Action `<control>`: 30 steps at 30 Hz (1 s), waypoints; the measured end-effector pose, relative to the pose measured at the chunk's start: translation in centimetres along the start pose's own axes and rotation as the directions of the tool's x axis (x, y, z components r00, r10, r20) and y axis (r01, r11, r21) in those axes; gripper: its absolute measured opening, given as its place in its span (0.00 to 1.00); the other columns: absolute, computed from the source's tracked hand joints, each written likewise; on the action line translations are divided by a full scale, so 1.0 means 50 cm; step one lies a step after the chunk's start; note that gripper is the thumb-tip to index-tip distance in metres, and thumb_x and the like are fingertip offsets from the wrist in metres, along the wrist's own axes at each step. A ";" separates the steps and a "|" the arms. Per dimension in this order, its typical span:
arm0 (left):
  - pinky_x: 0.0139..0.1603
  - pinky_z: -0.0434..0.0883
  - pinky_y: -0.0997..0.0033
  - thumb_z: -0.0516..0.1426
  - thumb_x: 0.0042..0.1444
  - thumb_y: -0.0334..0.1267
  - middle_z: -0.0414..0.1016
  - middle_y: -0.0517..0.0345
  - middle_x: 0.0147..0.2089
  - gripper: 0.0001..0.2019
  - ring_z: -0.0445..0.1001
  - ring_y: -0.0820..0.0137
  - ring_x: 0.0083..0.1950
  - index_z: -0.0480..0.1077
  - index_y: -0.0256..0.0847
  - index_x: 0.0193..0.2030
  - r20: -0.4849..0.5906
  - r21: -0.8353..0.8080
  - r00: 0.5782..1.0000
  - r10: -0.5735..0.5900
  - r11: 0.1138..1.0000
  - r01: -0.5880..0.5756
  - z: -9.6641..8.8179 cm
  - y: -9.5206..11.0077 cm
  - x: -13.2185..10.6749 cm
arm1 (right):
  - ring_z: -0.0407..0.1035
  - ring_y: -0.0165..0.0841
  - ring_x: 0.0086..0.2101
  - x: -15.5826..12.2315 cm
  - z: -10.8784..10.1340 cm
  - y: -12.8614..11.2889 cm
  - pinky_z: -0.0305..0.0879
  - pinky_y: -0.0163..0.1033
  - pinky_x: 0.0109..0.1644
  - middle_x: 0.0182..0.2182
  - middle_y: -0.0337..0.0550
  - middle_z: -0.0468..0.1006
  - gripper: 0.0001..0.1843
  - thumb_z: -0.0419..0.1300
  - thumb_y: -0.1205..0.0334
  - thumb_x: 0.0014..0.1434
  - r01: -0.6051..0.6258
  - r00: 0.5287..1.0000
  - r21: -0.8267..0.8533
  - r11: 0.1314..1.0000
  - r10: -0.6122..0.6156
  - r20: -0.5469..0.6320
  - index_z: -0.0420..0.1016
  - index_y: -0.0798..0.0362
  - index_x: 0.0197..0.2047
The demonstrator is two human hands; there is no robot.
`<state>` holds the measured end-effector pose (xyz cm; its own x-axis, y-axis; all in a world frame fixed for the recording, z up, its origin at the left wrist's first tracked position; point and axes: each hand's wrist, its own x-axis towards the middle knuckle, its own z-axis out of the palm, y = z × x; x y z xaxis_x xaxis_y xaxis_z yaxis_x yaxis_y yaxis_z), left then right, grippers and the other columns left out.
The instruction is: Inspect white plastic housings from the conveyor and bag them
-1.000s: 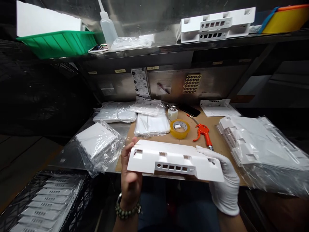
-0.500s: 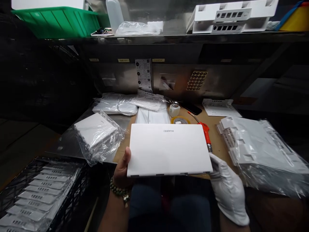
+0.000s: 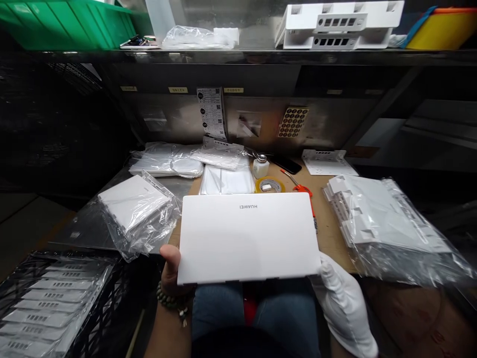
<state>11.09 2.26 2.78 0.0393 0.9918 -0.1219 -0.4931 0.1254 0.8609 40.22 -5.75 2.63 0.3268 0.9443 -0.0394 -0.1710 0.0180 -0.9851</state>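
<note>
I hold a flat white plastic cover [image 3: 248,236] with an upside-down HUAWEI logo, smooth face up, above my lap in front of the table edge. My bare left hand [image 3: 172,271], with a bead bracelet at the wrist, grips its near left corner, thumb on top. My white-gloved right hand [image 3: 341,298] grips its near right corner from below. The cover hides most of my fingers.
Bagged white covers lie at left [image 3: 136,209] and in a big stack at right [image 3: 387,226]. Tape roll [image 3: 269,186], small bottle [image 3: 260,166] and orange air gun [image 3: 300,188] sit behind the cover. A black crate [image 3: 52,303] of parts stands lower left. More covers [image 3: 337,25] rest on the shelf.
The cover was first seen edge-on with its ports facing me; it has turned smooth face up and come closer and lower toward my lap. Both hands have kept hold of it.
</note>
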 end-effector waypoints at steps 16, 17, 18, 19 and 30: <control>0.57 0.78 0.41 0.57 0.44 0.79 0.84 0.39 0.48 0.46 0.75 0.37 0.61 0.78 0.41 0.55 -0.082 0.087 0.996 0.045 0.996 -0.038 0.005 0.014 0.006 | 0.80 0.44 0.49 -0.010 -0.008 0.001 0.75 0.45 0.59 0.50 0.46 0.85 0.21 0.66 0.45 0.62 -0.018 1.000 -0.133 0.991 0.019 0.010 0.84 0.46 0.53; 0.57 0.78 0.43 0.61 0.46 0.74 0.83 0.40 0.49 0.42 0.76 0.39 0.60 0.77 0.41 0.57 -0.089 0.133 0.995 0.052 0.990 -0.040 0.002 0.019 0.013 | 0.80 0.44 0.49 -0.008 -0.006 -0.005 0.75 0.44 0.59 0.50 0.46 0.84 0.22 0.66 0.45 0.62 -0.008 1.000 -0.162 0.987 0.011 0.020 0.84 0.47 0.54; 0.58 0.78 0.45 0.65 0.49 0.67 0.83 0.42 0.50 0.38 0.77 0.41 0.59 0.76 0.41 0.59 -0.094 0.179 0.993 0.065 0.983 -0.047 0.001 0.025 0.021 | 0.80 0.42 0.49 -0.006 -0.004 -0.009 0.76 0.43 0.59 0.51 0.46 0.84 0.22 0.65 0.45 0.63 0.008 0.999 -0.183 0.983 -0.002 0.033 0.83 0.47 0.55; 0.58 0.78 0.47 0.68 0.50 0.61 0.83 0.44 0.52 0.35 0.78 0.44 0.58 0.74 0.43 0.61 -0.095 0.214 0.992 0.077 0.975 -0.055 0.002 0.031 0.029 | 0.80 0.41 0.49 -0.003 -0.002 -0.013 0.76 0.42 0.59 0.51 0.45 0.84 0.22 0.64 0.46 0.64 0.024 0.998 -0.197 0.980 -0.014 0.054 0.82 0.47 0.56; 0.64 0.74 0.56 0.68 0.56 0.50 0.82 0.54 0.53 0.24 0.80 0.59 0.55 0.74 0.46 0.57 -0.187 0.115 0.965 0.185 0.979 -0.166 0.079 0.028 0.039 | 0.78 0.39 0.52 0.028 -0.008 0.017 0.73 0.43 0.61 0.54 0.44 0.82 0.18 0.63 0.51 0.67 0.115 0.988 -0.361 0.925 -0.070 0.138 0.80 0.45 0.57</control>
<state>13.90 4.48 5.70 -0.2161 0.9750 -0.0509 -0.3897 -0.0383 0.9202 40.88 -4.55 1.68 0.2070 0.9769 0.0526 0.2149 0.0070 -0.9766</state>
